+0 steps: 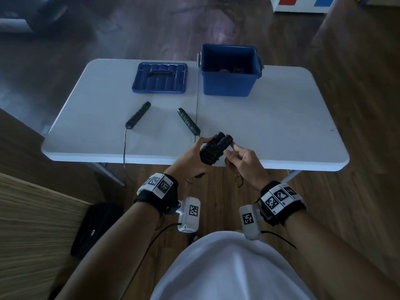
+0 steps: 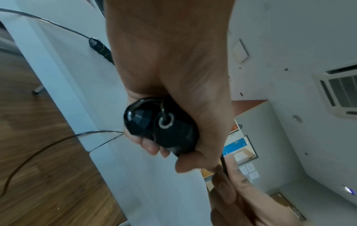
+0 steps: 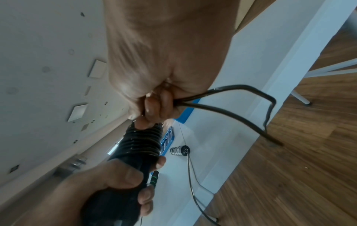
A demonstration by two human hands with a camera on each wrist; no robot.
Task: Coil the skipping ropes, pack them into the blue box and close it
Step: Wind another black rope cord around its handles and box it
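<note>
Over the table's front edge my left hand [image 1: 195, 155] grips two black handles [image 1: 213, 148] held side by side, with dark rope wound tightly round them. My right hand [image 1: 241, 160] pinches the loose rope beside that bundle. The right wrist view has this rope [image 3: 237, 91] leaving my curled fingers [image 3: 156, 105] as a bent loop, just above the ribbed coil [image 3: 142, 141]. In the left wrist view the handle ends [image 2: 154, 122] sit in my left hand [image 2: 173, 85]. A second rope's two handles [image 1: 138, 115] [image 1: 188, 121] lie on the table. The blue box [image 1: 229, 83] stands open at the back.
The blue lid [image 1: 160, 78] lies upside down left of the box on the white folding table [image 1: 281, 126]. The second rope's thin cable [image 1: 125, 146] hangs over the front edge to the floor. Dark items lie inside the box. A black bag [image 1: 95, 228] sits on the floor at left.
</note>
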